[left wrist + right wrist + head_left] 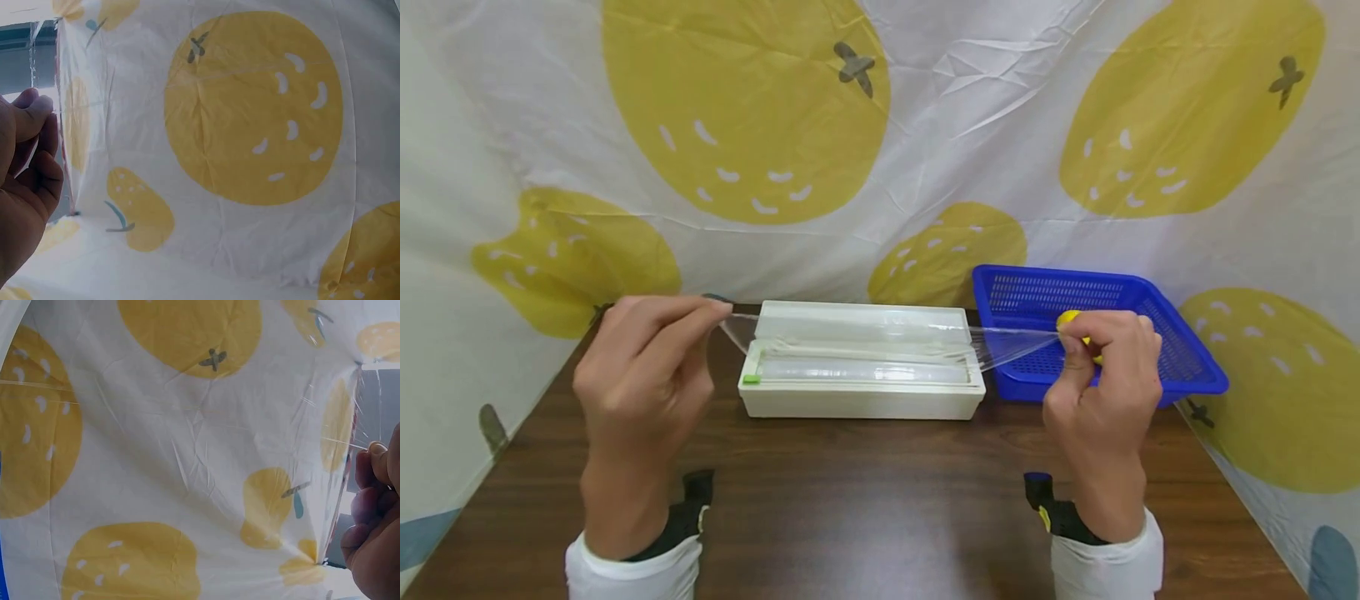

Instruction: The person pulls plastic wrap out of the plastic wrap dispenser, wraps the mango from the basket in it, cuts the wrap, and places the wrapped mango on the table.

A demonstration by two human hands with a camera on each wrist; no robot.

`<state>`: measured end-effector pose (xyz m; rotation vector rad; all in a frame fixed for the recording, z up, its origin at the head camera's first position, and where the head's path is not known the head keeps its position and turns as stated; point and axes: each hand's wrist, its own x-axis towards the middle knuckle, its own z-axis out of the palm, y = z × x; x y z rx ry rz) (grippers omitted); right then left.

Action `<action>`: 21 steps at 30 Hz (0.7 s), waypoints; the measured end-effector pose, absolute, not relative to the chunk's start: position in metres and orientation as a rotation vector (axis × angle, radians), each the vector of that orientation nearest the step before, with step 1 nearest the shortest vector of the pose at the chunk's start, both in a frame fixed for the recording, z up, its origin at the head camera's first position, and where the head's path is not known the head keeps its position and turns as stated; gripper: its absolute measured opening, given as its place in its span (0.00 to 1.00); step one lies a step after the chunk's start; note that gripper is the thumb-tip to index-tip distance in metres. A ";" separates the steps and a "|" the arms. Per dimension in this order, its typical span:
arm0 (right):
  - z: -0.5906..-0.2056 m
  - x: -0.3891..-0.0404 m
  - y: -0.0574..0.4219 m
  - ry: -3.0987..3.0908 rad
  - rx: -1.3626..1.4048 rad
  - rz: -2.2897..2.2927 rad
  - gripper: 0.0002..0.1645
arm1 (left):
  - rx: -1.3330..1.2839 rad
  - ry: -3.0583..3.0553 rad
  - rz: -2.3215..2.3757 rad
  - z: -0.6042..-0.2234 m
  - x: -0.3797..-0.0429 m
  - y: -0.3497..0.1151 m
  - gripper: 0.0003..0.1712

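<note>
A white cling film box (861, 404) stands lid-up on the brown table, with a roll (865, 371) of clear film inside. A sheet of cling film (1018, 343) stretches up from the roll and is drawn wide between both hands. At its left corner my left hand (643, 379) pinches the film between thumb and forefinger; the left wrist view shows this hand (28, 150) at its left edge. On the other side my right hand (1105, 383) pinches the right corner, seen too in the right wrist view, where the hand (378, 506) is partly cut off.
A blue plastic basket (1195, 375) stands behind my right hand, with something yellow (1069, 317) in it, mostly hidden. A small green slider (751, 379) sits at the box's left front. Behind the table (865, 500) hangs a white cloth printed with yellow fruit (752, 108).
</note>
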<state>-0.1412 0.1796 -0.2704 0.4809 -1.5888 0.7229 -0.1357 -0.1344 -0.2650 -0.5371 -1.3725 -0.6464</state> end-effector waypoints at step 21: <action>-0.267 -0.130 0.171 -1.320 0.304 0.757 0.09 | -0.480 -1.157 -0.701 -0.269 -0.129 -0.141 0.15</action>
